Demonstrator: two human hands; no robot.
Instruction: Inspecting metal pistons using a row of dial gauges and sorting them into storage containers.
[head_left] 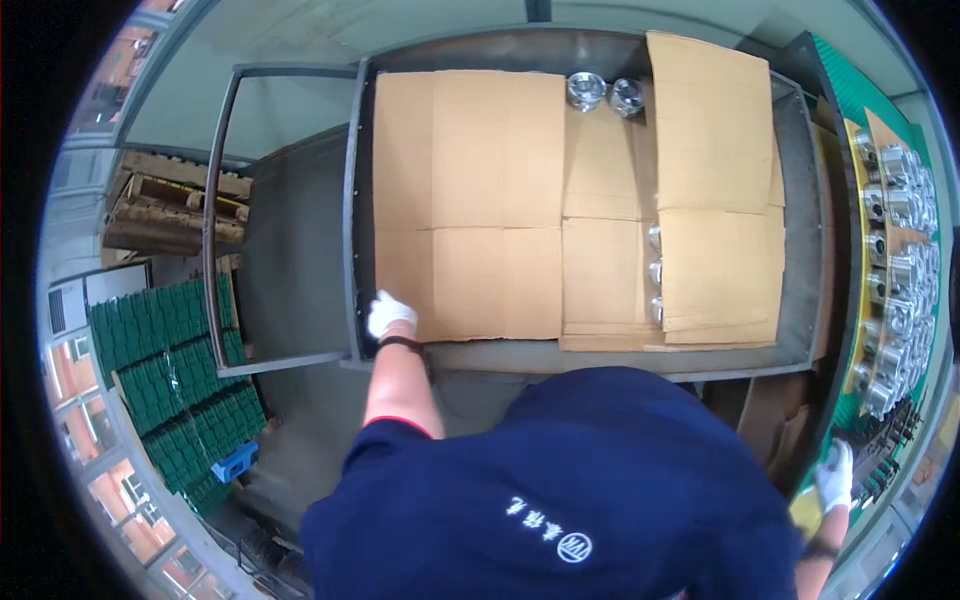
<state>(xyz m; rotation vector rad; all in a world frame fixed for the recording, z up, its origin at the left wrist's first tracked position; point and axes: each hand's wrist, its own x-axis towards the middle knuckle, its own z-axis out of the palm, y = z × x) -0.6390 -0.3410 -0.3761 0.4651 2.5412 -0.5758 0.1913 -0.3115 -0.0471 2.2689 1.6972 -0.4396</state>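
Observation:
My left hand [391, 314], in a white glove, is at the near left corner of a large metal bin. Its fingers look curled over the edge of a flat cardboard sheet [468, 160]; what is in them, if anything, is hidden. Far to the right, my right hand [834, 476], also gloved in white, reaches beside dark metal parts [885, 450] on a green bench. Its fingers appear stretched out and a little apart, with nothing visible in them. Another cardboard sheet [712, 130] lies on the bin's right side, over shiny round metal parts [656, 272] partly showing at its edge.
Two silvery parts, one a round part [586, 91], stand at the bin's far side. Rows of metal parts [902, 270] line the right bench. A metal frame [213, 220] juts from the bin's left. Beyond it are stacked green trays [160, 330] and a blue box [235, 462].

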